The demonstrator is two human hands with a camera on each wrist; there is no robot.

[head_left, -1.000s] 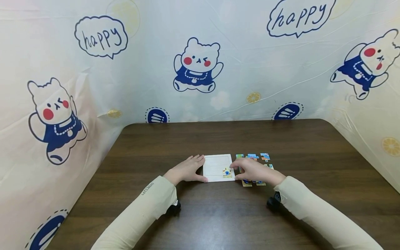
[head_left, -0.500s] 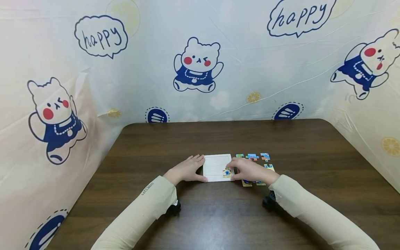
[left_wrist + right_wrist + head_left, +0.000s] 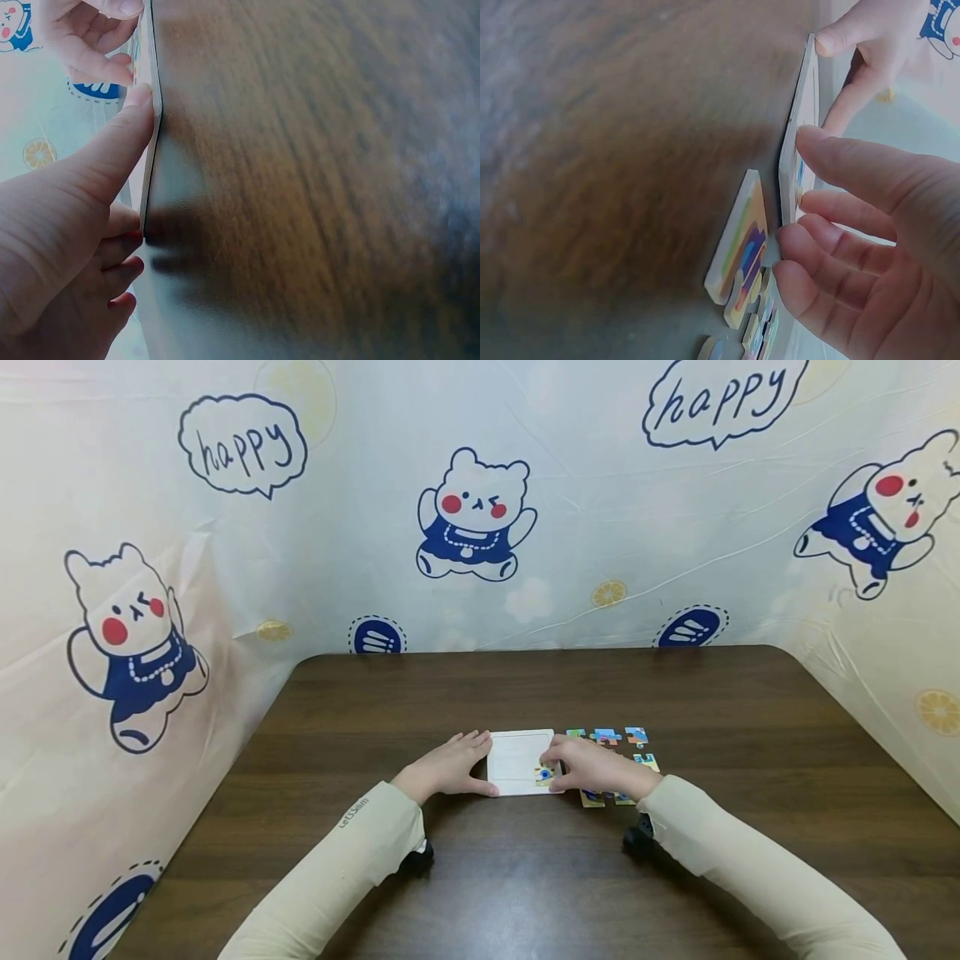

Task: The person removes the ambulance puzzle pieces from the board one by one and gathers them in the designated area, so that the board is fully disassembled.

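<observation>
A white puzzle tray [image 3: 517, 756] lies flat on the table. My left hand [image 3: 447, 766] rests against its left side, thumb at the near corner, the other fingers spread farther up. One yellow puzzle piece [image 3: 544, 776] with a blue round detail sits in the tray's near right corner. Over that corner, my right hand [image 3: 592, 768] pinches the piece between thumb and index finger; its remaining fingers curl loosely in the right wrist view. Close to the right hand lie loose puzzle pieces [image 3: 636, 736], some partly hidden beneath it.
Several colourful pieces lie in rows right of the tray, among them a piece [image 3: 742, 247] near the tray's edge in the right wrist view. The brown wooden table [image 3: 480, 893] extends around. A printed cloth [image 3: 600, 510] hangs behind it.
My right hand has shifted left, from the tray's right edge onto the corner piece, its thumb and index finger now around it. The left hand and tray stay in place.
</observation>
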